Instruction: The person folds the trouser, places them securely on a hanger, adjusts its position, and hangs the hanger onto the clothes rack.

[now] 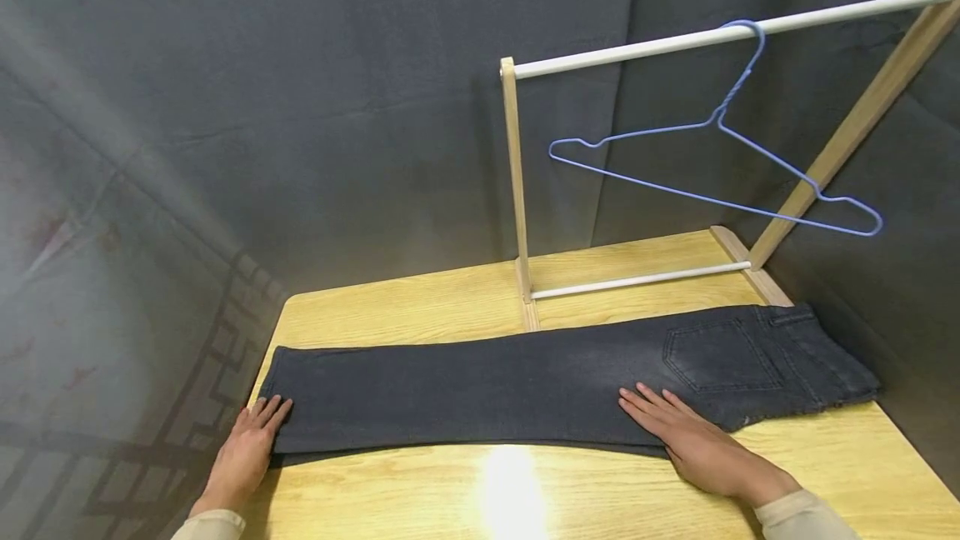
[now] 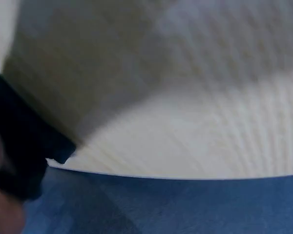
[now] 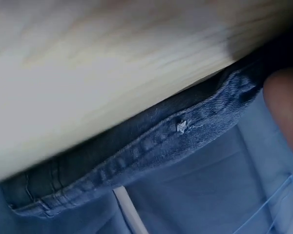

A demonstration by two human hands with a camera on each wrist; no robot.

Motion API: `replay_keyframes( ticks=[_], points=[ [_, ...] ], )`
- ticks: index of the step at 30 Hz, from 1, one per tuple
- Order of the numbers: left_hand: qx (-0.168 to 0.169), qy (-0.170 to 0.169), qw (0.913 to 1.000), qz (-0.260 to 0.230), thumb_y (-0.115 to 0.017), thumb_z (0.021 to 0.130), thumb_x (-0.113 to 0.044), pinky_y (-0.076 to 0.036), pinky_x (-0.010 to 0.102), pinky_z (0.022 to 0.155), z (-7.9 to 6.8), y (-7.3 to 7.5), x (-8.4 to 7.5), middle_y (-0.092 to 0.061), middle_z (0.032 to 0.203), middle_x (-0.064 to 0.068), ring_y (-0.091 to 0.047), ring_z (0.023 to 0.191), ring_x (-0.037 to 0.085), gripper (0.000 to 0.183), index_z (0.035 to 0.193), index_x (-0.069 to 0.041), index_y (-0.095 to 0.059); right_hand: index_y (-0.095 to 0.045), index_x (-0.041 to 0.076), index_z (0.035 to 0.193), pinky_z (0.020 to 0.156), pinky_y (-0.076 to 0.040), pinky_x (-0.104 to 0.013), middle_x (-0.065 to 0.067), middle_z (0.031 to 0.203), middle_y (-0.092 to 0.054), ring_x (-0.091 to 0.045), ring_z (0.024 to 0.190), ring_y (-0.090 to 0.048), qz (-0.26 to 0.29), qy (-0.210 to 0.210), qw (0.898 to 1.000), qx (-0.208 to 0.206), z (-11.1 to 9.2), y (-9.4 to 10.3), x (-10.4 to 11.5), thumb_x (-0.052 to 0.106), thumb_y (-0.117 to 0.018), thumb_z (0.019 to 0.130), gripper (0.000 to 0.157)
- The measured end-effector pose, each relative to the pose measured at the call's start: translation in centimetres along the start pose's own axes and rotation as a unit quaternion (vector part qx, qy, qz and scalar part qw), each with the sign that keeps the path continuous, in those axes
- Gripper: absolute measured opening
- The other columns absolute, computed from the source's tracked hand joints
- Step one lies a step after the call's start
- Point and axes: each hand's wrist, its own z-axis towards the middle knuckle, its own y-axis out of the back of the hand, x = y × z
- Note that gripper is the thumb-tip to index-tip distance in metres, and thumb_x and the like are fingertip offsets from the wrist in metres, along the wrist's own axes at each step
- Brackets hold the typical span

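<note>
Jeans of charcoal denim lie stretched across the tabletop, from its left edge to its right edge, beneath both of the person's hands. The left grip is at the hem, touching the cloth beside the left edge; the right grip rests on the near long side of the fabric, left of the back pocket. From where I stand, the right grip lies flat, fingers extended and slightly spread, while the left grip's fingers reach fairly straight over the cloth; whether its thumb goes underneath, I cannot tell.

One leg is folded over the other into a long, flat band, a thin lower layer showing along the near side. The denim looks matt and somewhat paler toward the seat, with stitching outlining the pocket and a rough edge near the waistband. Yellowish wood grain runs over the tabletop.

Both arms come in from the near side, well apart, in cream sleeves, the hands slanting inward. Near the tabletop's back right corner stands a clothes rack with pale wooden uprights and white rods; a blue wire hanger hangs from the upper one, before a grey curtain.
</note>
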Motion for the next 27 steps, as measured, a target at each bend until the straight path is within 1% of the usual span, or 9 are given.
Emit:
replay_keyframes(
  ticks=[3, 5, 9, 12, 15, 18, 22, 24, 27],
  points=[
    [0.032, -0.022, 0.9992, -0.01, -0.059, 0.072, 0.018, -0.043, 0.059, 0.096, -0.6, -0.4, -0.3, -0.046, 0.139, 0.03, -0.047, 0.124, 0.048, 0.07, 0.138, 0.005, -0.04, -0.031, 0.017, 0.15, 0.114, 0.008, -0.005, -0.008, 0.153, -0.037, -0.004, 0.149, -0.009, -0.02, 0.015, 1.0, 0.001, -0.2, -0.2, -0.1, -0.016, -0.054, 0.082, 0.078],
    [0.035, -0.026, 0.999, -0.013, -0.058, 0.073, 0.017, -0.044, 0.059, 0.095, -0.8, -0.4, -0.5, -0.044, 0.141, 0.03, -0.046, 0.125, 0.049, 0.071, 0.14, 0.006, -0.037, -0.032, 0.017, 0.149, 0.114, 0.007, -0.005, -0.008, 0.153, -0.038, -0.002, 0.149, -0.008, -0.026, 0.016, 1.0, -0.004, -0.2, -0.3, -0.2, -0.015, -0.055, 0.081, 0.079],
    [0.043, 0.011, 0.9989, -0.013, -0.057, 0.078, 0.013, -0.041, 0.062, 0.096, -0.5, -0.1, -0.6, -0.045, 0.142, 0.026, -0.045, 0.125, 0.05, 0.069, 0.143, -0.003, -0.039, -0.035, 0.016, 0.148, 0.115, 0.005, -0.007, -0.008, 0.151, -0.04, -0.004, 0.148, -0.012, -0.031, 0.025, 0.999, -0.019, -0.1, -0.3, -0.3, -0.016, -0.055, 0.08, 0.078],
    [0.086, 0.036, 0.9954, -0.02, -0.057, 0.083, 0.009, -0.037, 0.068, 0.095, -0.6, 0.1, -0.7, -0.039, 0.147, 0.024, -0.039, 0.129, 0.051, 0.075, 0.15, -0.011, -0.029, -0.036, 0.014, 0.147, 0.115, 0.005, -0.007, -0.01, 0.15, -0.042, -0.002, 0.148, -0.01, -0.029, 0.032, 0.999, -0.024, -0.1, -0.2, -0.2, -0.016, -0.055, 0.08, 0.076],
    [0.135, 0.047, 0.9882, -0.056, -0.058, 0.081, 0.006, -0.033, 0.072, 0.093, -0.6, 0.4, -0.6, -0.03, 0.15, 0.026, -0.031, 0.132, 0.054, 0.08, 0.151, -0.01, -0.023, -0.037, 0.013, 0.147, 0.115, 0.005, -0.007, -0.011, 0.148, -0.044, 0.001, 0.148, -0.007, -0.031, 0.033, 0.999, -0.026, 0.0, -0.1, 0.0, -0.016, -0.055, 0.079, 0.076],
    [0.172, 0.081, 0.9647, -0.182, -0.053, 0.076, 0.008, -0.021, 0.076, 0.094, 0.2, 1.1, -0.2, -0.023, 0.15, 0.033, -0.017, 0.135, 0.06, 0.074, 0.146, -0.001, -0.03, -0.038, 0.016, 0.147, 0.114, 0.005, -0.005, -0.01, 0.149, -0.043, 0.003, 0.147, -0.006, -0.025, 0.016, 0.999, -0.025, 0.1, -0.2, 0.2, -0.015, -0.054, 0.08, 0.076],
    [0.184, 0.163, 0.905, -0.347, -0.043, 0.073, 0.005, -0.005, 0.078, 0.091, 1.8, 2.5, 0.3, -0.02, 0.15, 0.036, -0.006, 0.137, 0.061, 0.064, 0.137, 0.003, -0.043, -0.038, 0.02, 0.147, 0.112, 0.006, -0.002, -0.007, 0.15, -0.043, 0.004, 0.147, -0.008, -0.018, -0.005, 1.0, -0.019, 0.3, -0.4, 0.4, -0.015, -0.052, 0.082, 0.075],
    [0.166, 0.214, 0.8956, -0.353, -0.042, 0.079, 0.0, -0.004, 0.078, 0.092, 2.3, 2.8, 0.3, -0.025, 0.15, 0.032, -0.014, 0.138, 0.058, 0.057, 0.136, -0.001, -0.045, -0.037, 0.021, 0.147, 0.112, 0.006, -0.002, -0.006, 0.15, -0.043, -0.001, 0.147, -0.013, -0.023, -0.009, 1.0, -0.019, 0.3, -0.5, 0.4, -0.014, -0.051, 0.082, 0.076],
    [0.13, 0.296, 0.8949, -0.307, -0.043, 0.088, -0.012, -0.017, 0.072, 0.089, 2.8, 2.6, 0.0, -0.031, 0.144, 0.033, -0.026, 0.13, 0.057, 0.051, 0.138, 0.0, -0.041, -0.038, 0.022, 0.147, 0.112, 0.005, -0.003, -0.004, 0.15, -0.043, -0.009, 0.146, -0.022, -0.027, -0.014, 0.999, -0.022, 0.3, -0.6, 0.3, -0.014, -0.052, 0.082, 0.075]
  ],
)
